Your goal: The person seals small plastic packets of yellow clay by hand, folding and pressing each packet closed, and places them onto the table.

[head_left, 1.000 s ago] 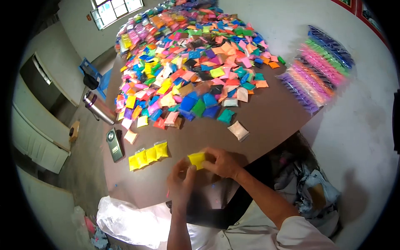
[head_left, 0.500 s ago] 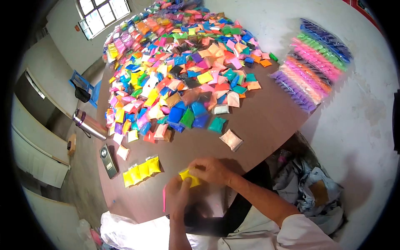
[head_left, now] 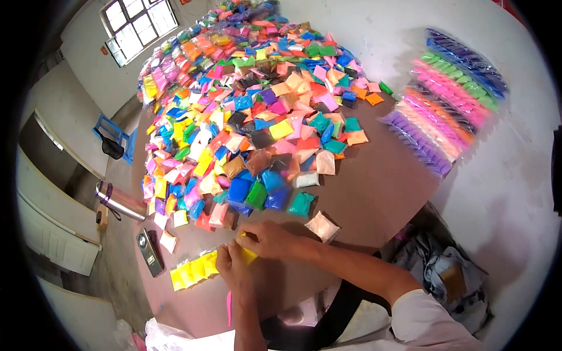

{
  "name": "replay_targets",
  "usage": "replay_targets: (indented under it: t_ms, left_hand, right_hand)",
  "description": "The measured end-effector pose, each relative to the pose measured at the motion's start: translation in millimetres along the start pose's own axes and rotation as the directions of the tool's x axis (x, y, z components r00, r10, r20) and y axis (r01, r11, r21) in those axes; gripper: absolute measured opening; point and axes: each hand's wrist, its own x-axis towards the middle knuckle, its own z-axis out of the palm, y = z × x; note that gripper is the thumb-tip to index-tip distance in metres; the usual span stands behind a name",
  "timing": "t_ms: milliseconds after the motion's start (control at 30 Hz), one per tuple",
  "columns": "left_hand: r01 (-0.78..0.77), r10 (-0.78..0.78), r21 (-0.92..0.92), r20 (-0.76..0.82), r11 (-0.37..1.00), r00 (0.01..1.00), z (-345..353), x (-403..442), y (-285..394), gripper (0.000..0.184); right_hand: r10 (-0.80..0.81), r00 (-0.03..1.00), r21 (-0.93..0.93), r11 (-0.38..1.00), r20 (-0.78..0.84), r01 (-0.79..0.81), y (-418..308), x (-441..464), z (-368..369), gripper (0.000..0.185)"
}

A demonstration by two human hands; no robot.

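Note:
A yellow packet (head_left: 248, 255) is pinched between my two hands over the near part of the brown table. My left hand (head_left: 233, 268) is closed on its left side, by the right end of a row of yellow packets (head_left: 195, 270) lying on the table. The fingers of my right hand (head_left: 266, 238) are closed on the packet's upper edge. Partly under my left wrist lies a pink strip (head_left: 229, 309). A pale peach packet (head_left: 322, 227) rests alone beyond my right forearm.
A large heap of coloured packets (head_left: 252, 140) covers the far part of the table (head_left: 374, 199). Bundled packets in rows (head_left: 445, 99) lie at the right by the wall. A phone (head_left: 150, 251) and a steel flask (head_left: 120, 200) are at the left edge.
Both hands have moved left and away from my body with the yellow packet, up to the end of the yellow row. The view has shifted, and the pink strip now shows more fully.

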Motion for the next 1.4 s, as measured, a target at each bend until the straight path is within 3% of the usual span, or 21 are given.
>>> replay_targets:
  t_ms: [133, 200, 300, 400, 467, 500, 667, 733, 800, 867, 933, 1000, 1067, 1200, 1267, 1400]
  left_hand:
    - [0.016, -0.015, 0.057, -0.022, 0.998, 1.000, 21.7, 11.4, -7.3, 0.034]
    - [-0.095, 0.112, 0.158, -0.098, 0.983, 0.989, 30.1, 7.5, -6.0, 0.035]
    - [-0.047, 0.051, 0.266, -0.008, 0.963, 0.999, 22.2, 8.4, -6.5, 0.033]
    - [-0.049, 0.061, 0.302, -0.029, 0.952, 0.998, 16.7, 9.7, -19.5, 0.033]
    - [-0.076, 0.098, 0.279, -0.065, 0.957, 0.993, 16.4, 8.6, -28.4, 0.034]
    - [-0.095, 0.115, 0.257, -0.064, 0.962, 0.991, 14.2, 9.9, -30.7, 0.034]
    - [-0.070, 0.080, 0.123, -0.081, 0.990, 0.994, 23.0, 10.7, -25.1, 0.036]
    - [-0.090, 0.105, 0.145, -0.101, 0.985, 0.989, 30.3, 8.3, -15.6, 0.036]
    - [-0.112, 0.132, 0.169, -0.116, 0.979, 0.984, 28.4, 6.3, -8.5, 0.036]
    - [-0.013, -0.001, 0.222, 0.065, 0.975, 0.998, 18.6, 4.7, -6.6, 0.033]
    - [-0.022, 0.010, 0.222, 0.055, 0.975, 0.998, 19.0, 5.1, -9.2, 0.032]
    - [-0.029, 0.021, 0.222, 0.038, 0.975, 0.999, 21.3, 5.4, -11.8, 0.032]
    - [-0.076, 0.076, 0.081, 0.004, 0.994, 0.997, 26.2, 5.1, -14.0, 0.035]
    - [-0.091, 0.087, 0.151, 0.030, 0.984, 0.996, 17.1, 8.1, -18.7, 0.035]
    - [0.102, -0.103, 0.078, 0.004, 0.992, 0.995, 19.2, 5.0, -6.0, 0.033]
    - [-0.006, 0.011, 0.129, -0.035, 0.992, 0.999, 20.9, 8.8, -12.3, 0.034]
  right_hand:
    - [0.016, 1.000, 0.025, 1.000, -0.013, -0.015, 5.5, 8.1, -15.7, 0.020]
    - [0.058, 0.998, 0.029, 0.998, -0.006, -0.058, -3.7, 10.0, -25.9, 0.021]
    - [0.125, 0.992, 0.020, 0.992, 0.012, -0.125, -5.3, 10.5, -31.5, 0.023]
    - [0.156, 0.987, -0.015, 0.988, 0.036, -0.155, -4.0, 13.1, -29.4, 0.025]
    - [0.045, 0.999, 0.042, 0.998, -0.026, -0.044, -5.1, 13.1, -29.2, 0.026]
    - [0.067, 0.997, 0.133, 0.989, 0.041, -0.072, -7.3, 9.8, -32.4, 0.026]
    - [0.142, 0.978, 0.146, 0.975, 0.155, -0.165, -15.6, 8.5, -47.1, 0.021]
    - [0.008, 0.998, 0.162, 0.987, -0.063, 0.002, -1.4, 6.4, -31.7, 0.025]
    - [0.011, 0.989, 0.243, 0.970, -0.149, 0.026, 10.1, 9.3, -17.2, 0.023]
    - [0.021, 0.972, 0.317, 0.947, -0.233, 0.055, 8.1, 10.6, -19.7, 0.021]
    - [0.115, 0.983, 0.385, 0.922, -0.147, -0.050, 7.2, 10.4, -23.7, 0.018]
    - [0.089, 0.984, 0.371, 0.928, -0.154, -0.026, 11.9, 11.9, -16.5, 0.018]
    - [0.057, 0.986, 0.356, 0.935, -0.156, 0.002, 15.2, 12.8, -10.0, 0.019]
    - [0.128, 0.985, 0.360, 0.930, -0.113, -0.079, 13.2, 13.4, -13.1, 0.020]
    - [0.146, 0.986, 0.397, 0.912, -0.083, -0.101, 12.3, 13.1, -15.1, 0.020]
    - [0.101, 0.994, 0.341, 0.936, -0.034, -0.083, 7.2, 11.8, -23.5, 0.021]
